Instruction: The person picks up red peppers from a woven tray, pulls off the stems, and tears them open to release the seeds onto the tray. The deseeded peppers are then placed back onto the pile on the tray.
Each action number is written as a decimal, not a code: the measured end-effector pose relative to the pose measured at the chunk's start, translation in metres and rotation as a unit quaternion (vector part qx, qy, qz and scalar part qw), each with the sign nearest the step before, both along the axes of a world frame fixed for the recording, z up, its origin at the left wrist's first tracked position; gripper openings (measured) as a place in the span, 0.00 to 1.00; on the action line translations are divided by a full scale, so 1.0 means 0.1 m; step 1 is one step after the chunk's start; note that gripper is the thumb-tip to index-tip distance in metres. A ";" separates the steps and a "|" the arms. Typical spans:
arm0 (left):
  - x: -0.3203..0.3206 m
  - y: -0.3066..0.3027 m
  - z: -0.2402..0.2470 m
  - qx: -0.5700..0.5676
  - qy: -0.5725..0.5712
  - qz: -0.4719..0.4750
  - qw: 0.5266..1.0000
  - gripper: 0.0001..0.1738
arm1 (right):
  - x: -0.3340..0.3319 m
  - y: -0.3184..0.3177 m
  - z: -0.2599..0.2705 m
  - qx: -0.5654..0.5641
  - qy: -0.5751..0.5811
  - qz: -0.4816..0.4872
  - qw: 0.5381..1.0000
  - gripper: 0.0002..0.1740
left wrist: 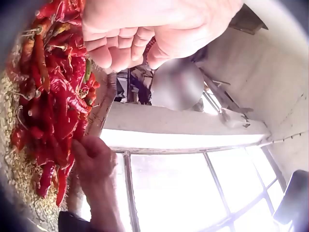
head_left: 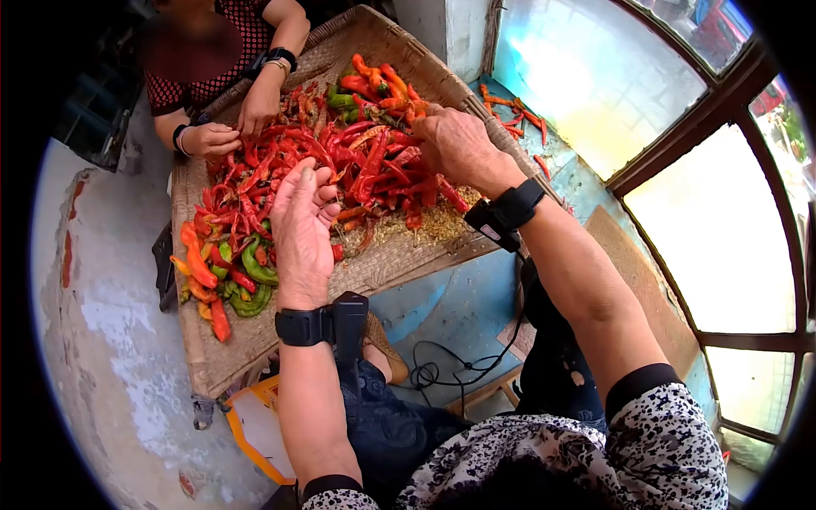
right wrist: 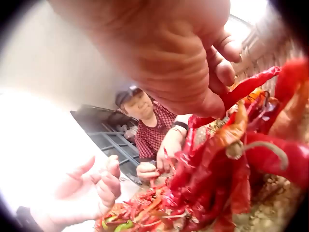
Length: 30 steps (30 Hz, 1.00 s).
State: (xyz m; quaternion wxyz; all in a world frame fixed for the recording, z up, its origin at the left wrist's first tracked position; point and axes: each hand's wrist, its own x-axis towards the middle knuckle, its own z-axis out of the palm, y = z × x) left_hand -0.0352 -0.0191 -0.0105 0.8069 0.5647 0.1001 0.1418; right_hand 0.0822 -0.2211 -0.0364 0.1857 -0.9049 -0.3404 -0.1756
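Observation:
A heap of red chili peppers (head_left: 374, 161) lies in a shallow woven tray (head_left: 382, 274). At the far right of the heap, my right hand (head_left: 463, 149) pinches a red chili (right wrist: 248, 87) between thumb and fingers, as the right wrist view shows. My left hand (head_left: 304, 229) hovers over the near side of the heap, palm turned inward. Its fingers (left wrist: 116, 50) are loosely bent and hold nothing. Green and orange peppers (head_left: 255, 293) are grouped at the tray's near left corner, and pale loose seeds (head_left: 446, 223) cover its right part.
Across the tray, another person's hands (head_left: 242, 127) work at the heap's far left edge. More red chilies (head_left: 514, 115) lie on the ledge by the glass window (head_left: 595, 93). A black cable (head_left: 463, 365) coils below the tray, near an orange-edged box (head_left: 255, 421).

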 end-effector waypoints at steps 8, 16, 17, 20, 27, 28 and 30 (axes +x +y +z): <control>-0.03 -0.50 -0.02 0.129 0.021 -0.092 0.987 0.16 | -0.32 0.04 0.26 0.109 -0.021 0.126 0.986 0.08; 0.07 -0.13 0.09 0.030 -0.109 0.094 0.989 0.13 | -0.32 -0.02 0.26 0.187 0.047 0.143 0.971 0.09; 0.09 0.05 0.16 -0.008 -0.153 0.157 0.976 0.15 | -0.31 -0.08 0.21 0.188 0.047 0.142 0.971 0.09; 0.03 0.69 0.10 -0.201 -0.140 0.189 0.951 0.18 | -0.38 -0.14 0.15 0.007 0.060 0.150 0.987 0.10; 0.00 0.12 -0.03 -0.113 -0.008 -0.042 0.993 0.17 | -0.24 -0.11 0.01 -0.016 0.069 0.113 0.991 0.07; -0.01 0.00 -0.03 -0.071 0.006 -0.071 0.995 0.16 | -0.24 -0.13 0.07 0.027 0.043 0.114 0.992 0.06; -0.01 -0.18 -0.05 -0.021 0.032 -0.117 0.992 0.16 | -0.24 -0.14 0.17 0.085 0.032 0.116 0.989 0.08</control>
